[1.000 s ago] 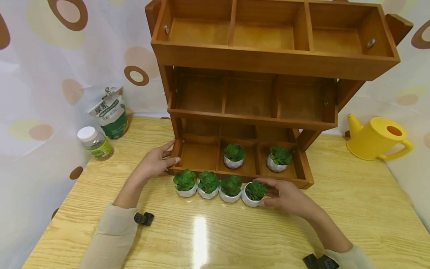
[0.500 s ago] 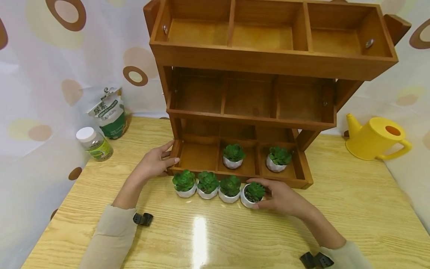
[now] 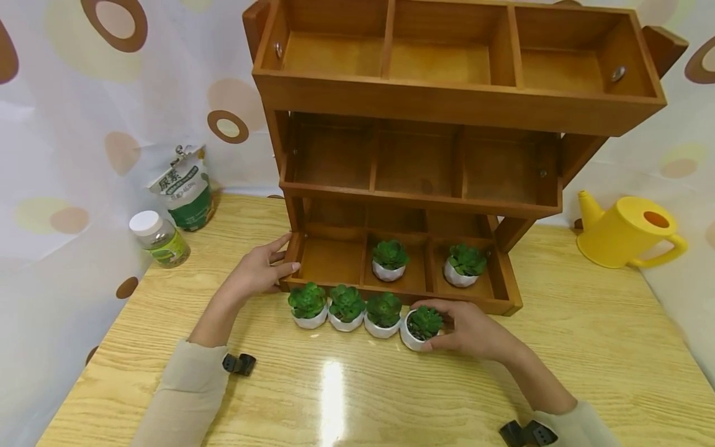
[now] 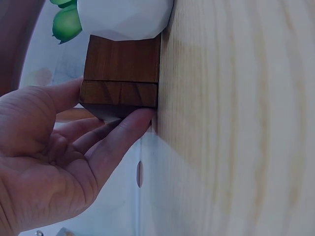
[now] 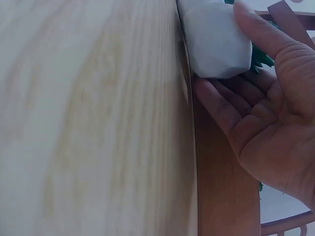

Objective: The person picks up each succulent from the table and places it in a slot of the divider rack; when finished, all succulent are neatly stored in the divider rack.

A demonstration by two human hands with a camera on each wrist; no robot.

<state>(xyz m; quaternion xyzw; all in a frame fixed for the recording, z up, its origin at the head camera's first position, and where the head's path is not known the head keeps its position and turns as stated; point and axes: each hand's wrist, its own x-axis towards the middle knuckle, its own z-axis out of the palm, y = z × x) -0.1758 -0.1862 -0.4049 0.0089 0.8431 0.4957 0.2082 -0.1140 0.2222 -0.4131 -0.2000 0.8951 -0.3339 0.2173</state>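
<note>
Four-sided white pots with green succulents stand in a row before the wooden shelf (image 3: 391,297). My right hand (image 3: 472,329) holds the rightmost potted succulent (image 3: 414,335), thumb at its front and forefinger reaching behind the rim. In the right wrist view, the white pot (image 5: 216,39) sits between thumb and fingers, low at the table. At the shelf's left end, my left hand (image 3: 259,270) rests against the bottom tier, the thumb at the rim. The left wrist view shows relaxed fingers of that hand (image 4: 64,142) touching the wooden end (image 4: 120,93).
Two potted succulents (image 3: 389,264) (image 3: 463,267) stand in the bottom tier's middle and right compartments. Two more tiers rise above. A yellow watering can (image 3: 628,233) is at the right; a white-lidded jar (image 3: 162,242) and a green-white bag (image 3: 187,195) are at the left.
My right hand has moved slightly left, its thumb coming round the front of the rightmost pot. That pot has shifted a little toward me. The left hand stays at the shelf.
</note>
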